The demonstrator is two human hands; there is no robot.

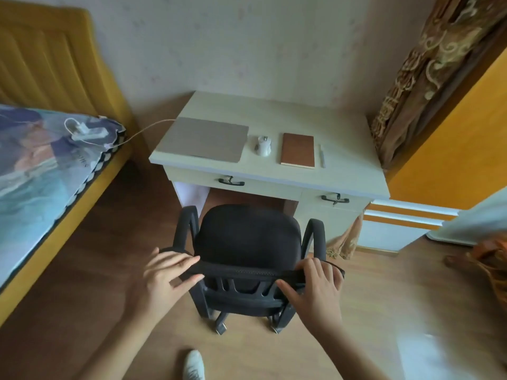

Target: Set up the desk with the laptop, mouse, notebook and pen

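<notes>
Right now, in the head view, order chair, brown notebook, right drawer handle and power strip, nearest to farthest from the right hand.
1. chair, held by the right hand.
2. right drawer handle, desk front.
3. brown notebook, on the desk top.
4. power strip, far left on the bed.

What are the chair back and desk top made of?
Chair back: black woven fabric or mesh, matt, fine texture along the top edge; its slotted frame looks like moulded plastic. Desk top: pale wood-grain laminate, probably over board, smooth with faint sheen.
</notes>
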